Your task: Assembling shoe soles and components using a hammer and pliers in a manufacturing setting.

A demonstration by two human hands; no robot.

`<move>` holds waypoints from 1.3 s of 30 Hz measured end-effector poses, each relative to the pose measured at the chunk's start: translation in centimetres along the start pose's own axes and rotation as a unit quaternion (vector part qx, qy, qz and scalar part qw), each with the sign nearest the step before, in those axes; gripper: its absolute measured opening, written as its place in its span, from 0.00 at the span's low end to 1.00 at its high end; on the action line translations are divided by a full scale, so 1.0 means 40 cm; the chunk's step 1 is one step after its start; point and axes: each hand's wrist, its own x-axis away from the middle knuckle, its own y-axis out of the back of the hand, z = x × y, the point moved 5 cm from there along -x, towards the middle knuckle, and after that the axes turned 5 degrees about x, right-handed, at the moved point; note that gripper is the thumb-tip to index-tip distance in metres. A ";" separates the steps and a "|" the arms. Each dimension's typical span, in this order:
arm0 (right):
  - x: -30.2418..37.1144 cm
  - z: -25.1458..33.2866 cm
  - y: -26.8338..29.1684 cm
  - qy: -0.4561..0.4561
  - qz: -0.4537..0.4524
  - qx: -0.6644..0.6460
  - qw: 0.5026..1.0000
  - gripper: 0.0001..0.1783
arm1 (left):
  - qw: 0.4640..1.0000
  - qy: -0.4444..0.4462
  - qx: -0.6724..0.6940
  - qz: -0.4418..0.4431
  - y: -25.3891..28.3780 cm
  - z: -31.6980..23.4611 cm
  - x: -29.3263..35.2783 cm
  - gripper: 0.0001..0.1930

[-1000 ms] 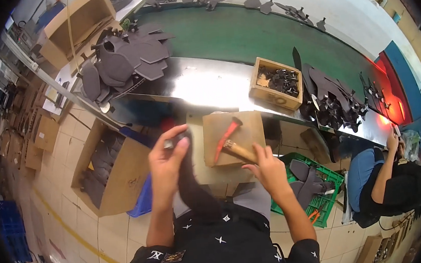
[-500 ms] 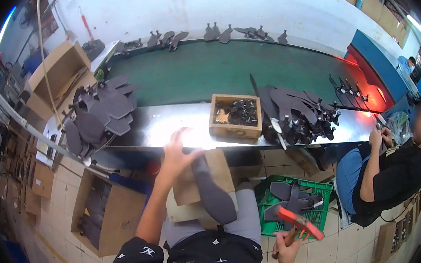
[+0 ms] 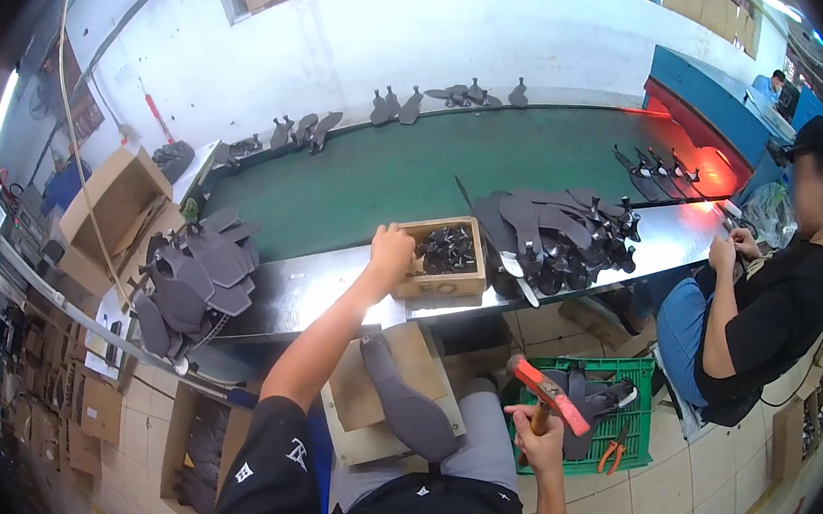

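My left hand [image 3: 392,252] is at the left side of a wooden box [image 3: 441,286] of small dark shiny parts [image 3: 448,249]. Its fingers are bent together over the rim, and what they pinch, if anything, is hidden. In my right hand [image 3: 542,441] is a hammer [image 3: 553,396] with a red head and wooden handle, held beside my right thigh. A dark grey shoe sole [image 3: 407,406] lies on a tan board [image 3: 346,385] across my lap, its narrow end pointing away from me. Neither hand touches the sole.
Sole piles lie on the bench's left [image 3: 199,266] and right [image 3: 556,225]. Behind runs a green conveyor belt [image 3: 376,182] toward a glowing red opening [image 3: 712,167]. A green crate [image 3: 645,413] holds soles and orange-handled pliers [image 3: 612,450]. A co-worker [image 3: 779,313] sits at right.
My left hand has left the sole's narrow end and reached forward and right to the wooden box. The hammer has shifted slightly left and up in my right hand. The view has tilted.
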 end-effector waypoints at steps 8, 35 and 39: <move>-0.120 0.137 -0.143 0.187 0.028 0.037 0.981 0.12 | 0.809 0.094 0.570 -0.110 0.257 -0.024 0.244 0.07; -0.207 0.245 -0.460 0.102 0.225 0.142 0.959 0.12 | 0.792 0.221 0.518 -0.233 0.081 -0.039 0.575 0.20; -0.278 0.209 -0.493 0.148 0.247 0.142 0.947 0.11 | 0.736 0.194 0.604 -0.237 0.108 -0.040 0.558 0.12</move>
